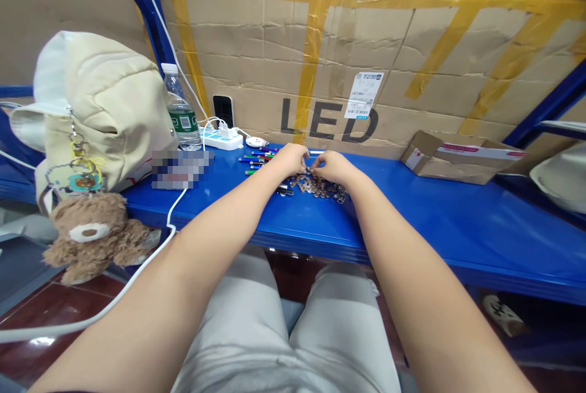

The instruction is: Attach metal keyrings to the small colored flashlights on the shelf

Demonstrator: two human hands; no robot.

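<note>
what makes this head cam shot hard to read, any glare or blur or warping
In the head view, the wide lens bows the blue steel shelf and stretches the left forearm toward the bottom edge; soft glare lies along the shelf top; a pixelated patch hides something beside the cream bag; the small metal pieces blur together, too fine to make out singly.

Shelf [439, 216] painted glossy blue, carton wall [256, 33] crossed with yellow tape [314, 45], small metal discs [314, 187] tinted silver-brown, teddy bear [89, 237] furred in brown
</note>
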